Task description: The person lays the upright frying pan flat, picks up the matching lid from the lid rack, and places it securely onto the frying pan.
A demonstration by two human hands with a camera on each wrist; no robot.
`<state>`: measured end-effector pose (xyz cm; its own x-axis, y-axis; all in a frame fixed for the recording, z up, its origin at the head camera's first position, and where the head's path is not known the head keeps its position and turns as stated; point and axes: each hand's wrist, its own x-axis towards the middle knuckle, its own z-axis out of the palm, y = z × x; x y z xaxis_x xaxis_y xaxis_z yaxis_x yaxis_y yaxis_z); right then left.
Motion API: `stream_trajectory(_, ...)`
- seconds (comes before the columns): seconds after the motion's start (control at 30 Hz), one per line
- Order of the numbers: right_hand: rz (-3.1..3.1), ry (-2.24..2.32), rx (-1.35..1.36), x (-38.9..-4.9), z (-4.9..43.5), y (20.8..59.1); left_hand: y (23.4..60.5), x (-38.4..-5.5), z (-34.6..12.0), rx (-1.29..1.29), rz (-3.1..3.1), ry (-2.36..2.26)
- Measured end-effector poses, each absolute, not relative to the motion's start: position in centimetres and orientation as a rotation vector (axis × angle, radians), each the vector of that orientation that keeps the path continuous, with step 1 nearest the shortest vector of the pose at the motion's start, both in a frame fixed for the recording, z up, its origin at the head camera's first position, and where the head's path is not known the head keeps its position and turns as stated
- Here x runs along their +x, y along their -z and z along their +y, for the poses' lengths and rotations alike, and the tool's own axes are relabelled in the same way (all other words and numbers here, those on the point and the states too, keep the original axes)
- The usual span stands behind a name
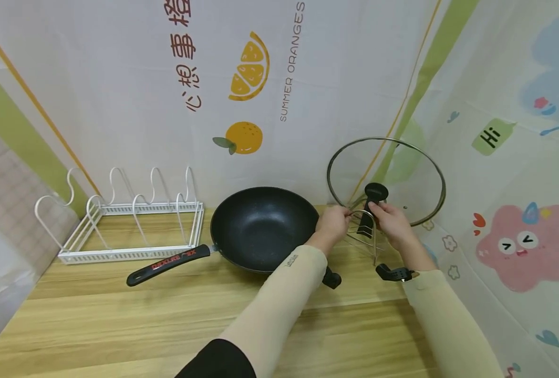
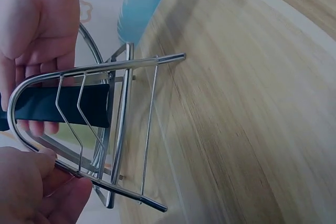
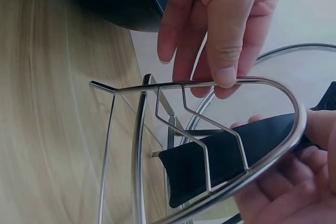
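Observation:
A clear glass lid with a metal rim leans upright toward the back wall, on the far side of a steel wire rack. My left hand pinches one side rail of the rack's rounded arch between thumb and fingers. On the other side, my right hand holds the lid's black handle, its thumb in front and its fingers behind. The handle's long flat part shows through the arch, behind the thin bent wires. Part of the rack is hidden by my hands in the head view.
A black wok stands left of my hands, its long handle pointing left and a short black grip under my left forearm. Farther left lies a white rack with upright loops. Printed cloth walls border the wooden table.

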<state>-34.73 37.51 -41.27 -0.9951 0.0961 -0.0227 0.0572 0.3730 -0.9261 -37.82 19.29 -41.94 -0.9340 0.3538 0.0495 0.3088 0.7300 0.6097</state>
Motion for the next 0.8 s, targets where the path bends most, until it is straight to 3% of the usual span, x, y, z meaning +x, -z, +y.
stream_trajectory(0.27,-2.471,-1.888,-0.051,-34.9,37.3,41.4,47.3,-43.1,22.0,0.588,2.957,-0.875)
stream_trajectory(0.5,-2.462,-1.868,-0.068,-35.0,37.0,41.9,43.1,-39.5,19.9,0.546,2.878,-0.874)
stream_trajectory(0.8,-2.434,-1.808,-0.137,-35.3,36.7,42.0,45.8,-41.9,21.3,0.580,2.934,-0.857)
